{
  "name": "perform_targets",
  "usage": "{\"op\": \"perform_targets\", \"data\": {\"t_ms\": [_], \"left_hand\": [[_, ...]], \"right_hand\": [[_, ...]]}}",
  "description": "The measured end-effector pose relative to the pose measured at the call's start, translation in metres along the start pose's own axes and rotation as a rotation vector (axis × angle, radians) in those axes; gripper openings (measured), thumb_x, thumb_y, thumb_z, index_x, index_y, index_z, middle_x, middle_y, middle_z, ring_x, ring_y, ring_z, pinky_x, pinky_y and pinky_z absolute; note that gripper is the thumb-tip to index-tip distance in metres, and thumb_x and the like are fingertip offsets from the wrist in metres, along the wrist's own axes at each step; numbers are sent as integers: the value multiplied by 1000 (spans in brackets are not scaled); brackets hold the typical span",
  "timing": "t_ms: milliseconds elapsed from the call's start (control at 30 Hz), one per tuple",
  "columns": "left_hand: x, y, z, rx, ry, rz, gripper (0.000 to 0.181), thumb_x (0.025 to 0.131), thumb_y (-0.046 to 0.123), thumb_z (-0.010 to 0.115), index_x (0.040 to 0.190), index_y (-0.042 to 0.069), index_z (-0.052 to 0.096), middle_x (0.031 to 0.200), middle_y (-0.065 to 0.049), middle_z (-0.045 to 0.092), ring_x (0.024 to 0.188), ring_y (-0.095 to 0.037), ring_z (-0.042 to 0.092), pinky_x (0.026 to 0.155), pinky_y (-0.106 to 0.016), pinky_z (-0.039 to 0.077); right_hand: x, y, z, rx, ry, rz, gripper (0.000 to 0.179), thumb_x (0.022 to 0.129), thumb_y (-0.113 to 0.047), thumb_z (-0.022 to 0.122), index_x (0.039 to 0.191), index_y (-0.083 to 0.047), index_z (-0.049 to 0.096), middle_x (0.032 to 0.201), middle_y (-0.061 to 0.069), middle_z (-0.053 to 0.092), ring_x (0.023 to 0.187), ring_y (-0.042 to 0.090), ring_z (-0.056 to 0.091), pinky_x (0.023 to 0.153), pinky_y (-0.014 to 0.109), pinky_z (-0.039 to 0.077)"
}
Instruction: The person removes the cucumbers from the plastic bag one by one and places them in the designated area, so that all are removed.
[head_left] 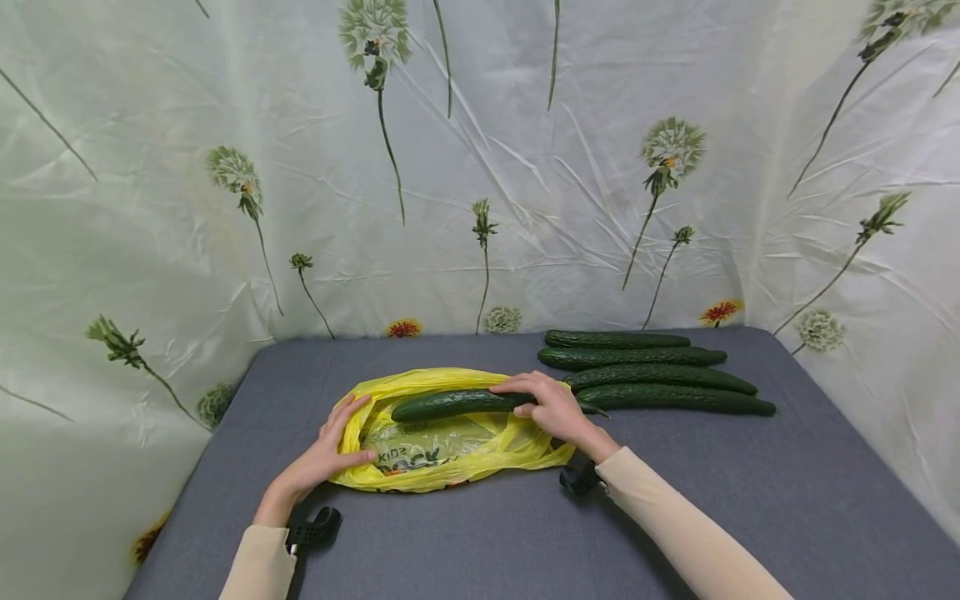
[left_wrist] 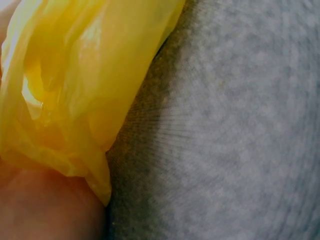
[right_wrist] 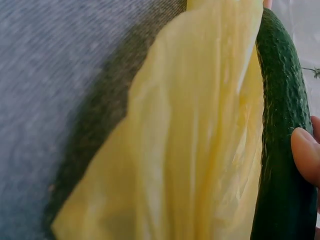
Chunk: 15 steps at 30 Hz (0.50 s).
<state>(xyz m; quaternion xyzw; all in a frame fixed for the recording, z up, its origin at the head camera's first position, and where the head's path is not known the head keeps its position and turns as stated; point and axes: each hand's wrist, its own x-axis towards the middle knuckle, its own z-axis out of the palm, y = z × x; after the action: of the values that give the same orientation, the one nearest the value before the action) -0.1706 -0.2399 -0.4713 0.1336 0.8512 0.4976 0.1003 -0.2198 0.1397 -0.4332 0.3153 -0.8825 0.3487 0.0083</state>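
A yellow plastic bag (head_left: 442,479) with dark printing lies on its side, its mouth spread wide. My left hand (head_left: 318,458) holds the bag's left rim, thumb over the edge and fingers along the far side. In the left wrist view, the crumpled bag (left_wrist: 100,90) covers much of that hand. My right hand (head_left: 551,408) grips a long green cucumber (head_left: 450,404) near its right end, over the bag's mouth. The right wrist view shows the thumb against the cucumber (right_wrist: 280,100), beside the bag's folds (right_wrist: 185,125).
Several more cucumbers (head_left: 660,377) lie side by side at the back right, just beyond my right hand. Grey cloth (head_left: 465,550) covers the table. A white curtain with printed dandelions (head_left: 510,167) hangs along the back and sides.
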Motion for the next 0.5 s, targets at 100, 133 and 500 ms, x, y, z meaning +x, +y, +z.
{"op": "perform_targets", "data": {"t_ms": [100, 133, 500], "left_hand": [[0, 0, 0, 8, -1, 1, 82, 86, 20, 71, 152, 14, 22, 156, -21, -10, 135, -50, -18, 91, -78, -7], [0, 0, 0, 12, -1, 0, 82, 86, 20, 71, 152, 13, 22, 156, -21, -10, 135, -50, -19, 91, -78, -7], [1, 2, 4, 101, 7, 11, 83, 85, 26, 71, 151, 10, 23, 155, -22, -7, 134, -54, -14, 89, -80, 3]], "right_hand": [[-3, 2, -2, 0, 6, -6, 42, 87, -1, 65, 125, -18, 66, 127, 5, 60, 119, 29, 51, 86, 49, 46], [-4, 3, -2, 5, 6, -8, 42, 87, 0, 65, 125, -18, 66, 127, 6, 60, 121, 29, 50, 90, 50, 44], [-14, 7, -8, 31, 17, 31, 42, 86, 1, 65, 124, -17, 66, 128, 4, 60, 126, 31, 46, 103, 54, 33]]}}
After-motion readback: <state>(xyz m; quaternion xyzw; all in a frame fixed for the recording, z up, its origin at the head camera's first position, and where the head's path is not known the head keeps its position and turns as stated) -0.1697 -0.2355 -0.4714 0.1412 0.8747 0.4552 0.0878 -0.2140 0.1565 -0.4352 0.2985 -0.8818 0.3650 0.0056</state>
